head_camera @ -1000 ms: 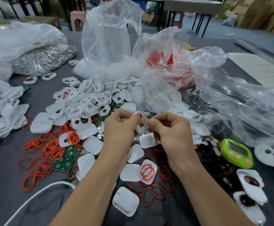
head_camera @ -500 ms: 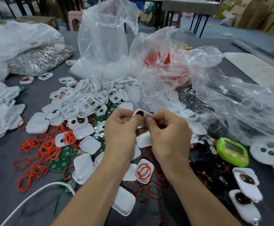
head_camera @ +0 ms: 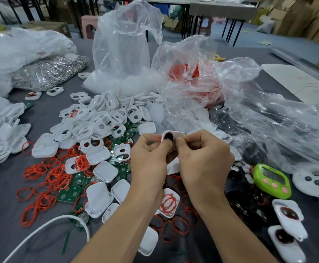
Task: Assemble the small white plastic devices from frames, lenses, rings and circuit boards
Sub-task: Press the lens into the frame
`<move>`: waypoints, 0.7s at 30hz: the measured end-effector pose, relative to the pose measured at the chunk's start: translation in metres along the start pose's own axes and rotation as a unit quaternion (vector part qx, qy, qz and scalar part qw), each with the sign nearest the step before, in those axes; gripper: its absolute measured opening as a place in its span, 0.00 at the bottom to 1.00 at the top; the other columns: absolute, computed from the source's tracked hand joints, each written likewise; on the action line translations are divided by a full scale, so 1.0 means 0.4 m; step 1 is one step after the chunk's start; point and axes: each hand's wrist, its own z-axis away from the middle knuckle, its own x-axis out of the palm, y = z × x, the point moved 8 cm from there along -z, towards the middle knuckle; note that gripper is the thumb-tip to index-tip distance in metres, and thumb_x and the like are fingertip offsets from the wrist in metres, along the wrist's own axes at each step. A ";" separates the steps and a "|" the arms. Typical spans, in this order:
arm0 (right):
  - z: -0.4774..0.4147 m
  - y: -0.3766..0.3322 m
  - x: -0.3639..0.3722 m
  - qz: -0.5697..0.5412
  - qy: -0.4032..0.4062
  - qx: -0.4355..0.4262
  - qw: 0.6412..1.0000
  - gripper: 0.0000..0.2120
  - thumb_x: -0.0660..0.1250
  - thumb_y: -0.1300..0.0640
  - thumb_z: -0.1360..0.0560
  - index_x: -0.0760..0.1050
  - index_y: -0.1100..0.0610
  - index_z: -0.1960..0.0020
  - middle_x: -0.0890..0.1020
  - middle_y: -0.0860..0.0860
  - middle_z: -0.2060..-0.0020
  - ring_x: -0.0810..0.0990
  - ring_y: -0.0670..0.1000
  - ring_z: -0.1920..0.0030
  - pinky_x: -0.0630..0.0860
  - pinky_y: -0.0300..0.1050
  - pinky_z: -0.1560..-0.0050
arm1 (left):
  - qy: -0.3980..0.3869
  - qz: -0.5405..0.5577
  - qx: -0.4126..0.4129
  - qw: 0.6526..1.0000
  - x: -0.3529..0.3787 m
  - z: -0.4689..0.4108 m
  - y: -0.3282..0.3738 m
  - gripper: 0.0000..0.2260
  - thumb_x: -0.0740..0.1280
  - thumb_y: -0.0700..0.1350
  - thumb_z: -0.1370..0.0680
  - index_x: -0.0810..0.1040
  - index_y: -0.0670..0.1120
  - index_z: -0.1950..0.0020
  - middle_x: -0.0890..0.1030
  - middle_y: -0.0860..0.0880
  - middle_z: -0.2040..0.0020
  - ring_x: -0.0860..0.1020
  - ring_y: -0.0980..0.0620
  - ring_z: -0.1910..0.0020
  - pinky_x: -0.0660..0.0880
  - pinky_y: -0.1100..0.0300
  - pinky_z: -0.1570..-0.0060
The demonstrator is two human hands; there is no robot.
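Both of my hands hold one small white frame (head_camera: 174, 134) up above the table's middle, with a dark lens (head_camera: 168, 137) sitting in its opening. My left hand (head_camera: 151, 160) pinches the frame's left end with thumb and fingers. From the right, my right hand (head_camera: 204, 158) pinches it, thumb pressed beside the lens. Below and to the left lie loose white frames (head_camera: 98, 126), white back covers (head_camera: 98, 198), red rings (head_camera: 48, 179) and green circuit boards (head_camera: 69, 193). Dark lenses (head_camera: 240, 198) are piled to the right.
Clear plastic bags (head_camera: 124, 54) of parts stand behind the pile, one holding red rings (head_camera: 189, 76). A green timer (head_camera: 272, 180) and two assembled devices (head_camera: 287, 224) lie at the right. A white cable (head_camera: 41, 228) curves at the lower left. A silvery bag (head_camera: 48, 73) sits far left.
The frame has been turned in my fingers, so its dark lens now faces the camera. My hands have stayed together and shifted slightly upward in view.
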 end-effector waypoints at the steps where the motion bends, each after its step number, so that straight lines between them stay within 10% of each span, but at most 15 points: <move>1: -0.002 0.003 0.002 -0.005 -0.006 0.004 1.000 0.10 0.80 0.54 0.29 0.81 0.49 0.64 0.81 0.40 0.74 0.82 0.41 0.67 0.76 0.38 0.63 | -0.003 0.004 0.002 1.000 0.001 0.000 -0.001 0.06 0.69 0.32 0.21 0.75 0.41 0.52 0.86 0.43 0.63 0.85 0.48 0.64 0.82 0.58 0.62; 6: -0.009 0.030 0.011 -0.066 -0.020 0.060 0.996 0.11 0.79 0.51 0.30 0.77 0.49 0.63 0.83 0.40 0.68 0.82 0.42 0.68 0.74 0.32 0.66 | -0.019 0.020 0.016 0.999 0.007 0.001 0.007 0.07 0.69 0.31 0.22 0.75 0.41 0.54 0.85 0.46 0.66 0.85 0.50 0.64 0.82 0.61 0.61; 11: -0.012 0.059 0.062 -0.214 -0.127 0.164 0.954 0.06 0.76 0.53 0.34 0.80 0.52 0.62 0.81 0.47 0.70 0.77 0.48 0.67 0.77 0.53 0.61 | -0.024 0.020 0.018 0.999 0.006 0.003 0.016 0.06 0.70 0.31 0.22 0.75 0.40 0.53 0.85 0.46 0.66 0.85 0.49 0.64 0.83 0.57 0.60; 21: -0.012 0.070 0.063 -0.223 -0.182 0.189 0.939 0.08 0.74 0.52 0.35 0.78 0.55 0.64 0.80 0.49 0.72 0.75 0.48 0.70 0.72 0.45 0.66 | -0.067 -0.166 0.077 0.981 0.007 0.010 0.048 0.06 0.69 0.35 0.21 0.78 0.45 0.50 0.87 0.44 0.61 0.87 0.47 0.61 0.82 0.57 0.59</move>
